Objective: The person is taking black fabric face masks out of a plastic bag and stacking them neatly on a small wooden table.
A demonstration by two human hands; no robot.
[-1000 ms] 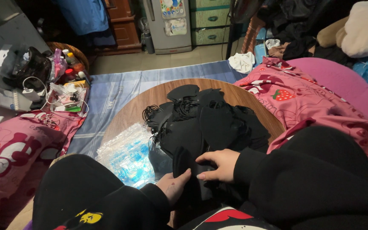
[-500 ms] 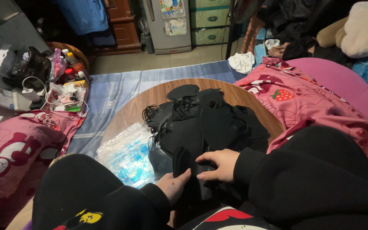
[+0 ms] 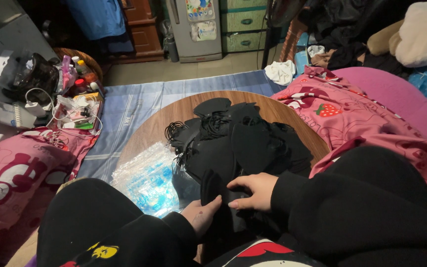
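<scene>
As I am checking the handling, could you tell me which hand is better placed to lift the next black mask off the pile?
Probably the right hand: it rests nearest the mask pile.

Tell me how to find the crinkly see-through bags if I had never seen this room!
Start at the round wooden table in the middle, piled with black face masks. Look at the table's near-left edge, just left of the person's left hand. The stack of clear plastic bags lies there, shiny with blue showing through, unlike the matte black masks beside it.
</scene>
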